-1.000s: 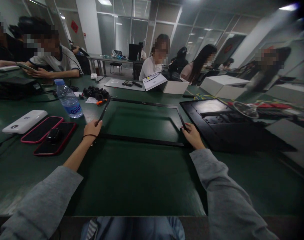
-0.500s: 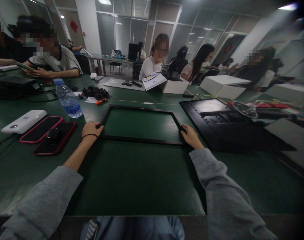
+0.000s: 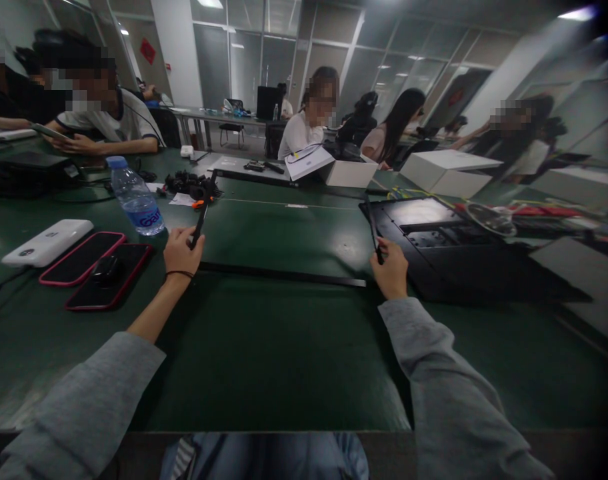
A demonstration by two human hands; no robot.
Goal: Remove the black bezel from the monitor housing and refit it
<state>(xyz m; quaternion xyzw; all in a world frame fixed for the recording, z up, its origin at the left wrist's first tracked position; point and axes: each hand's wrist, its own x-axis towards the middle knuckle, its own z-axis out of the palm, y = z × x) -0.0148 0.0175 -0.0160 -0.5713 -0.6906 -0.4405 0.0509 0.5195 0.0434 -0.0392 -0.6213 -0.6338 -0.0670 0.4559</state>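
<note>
A thin black rectangular frame [image 3: 284, 275] stands tilted on the green table [image 3: 264, 347], its near bar resting on the surface and its far bar raised toward the white boxes. My left hand [image 3: 183, 250] grips the frame's left side bar. My right hand [image 3: 390, 265] grips the right side bar. Both hands are closed around the bars, and grey sleeves cover my forearms.
A black panel [image 3: 454, 247] lies just right of the frame. To the left are a water bottle [image 3: 135, 198], two red-cased phones [image 3: 97, 263] and a white power bank [image 3: 47, 242]. Black parts [image 3: 191, 184] and white boxes [image 3: 447, 171] sit farther back. Several people sit around the table.
The frame lay nearly flat half a second ago; now its far edge has swung up while the near bar stays on the table. Both hands rose with the side bars.
</note>
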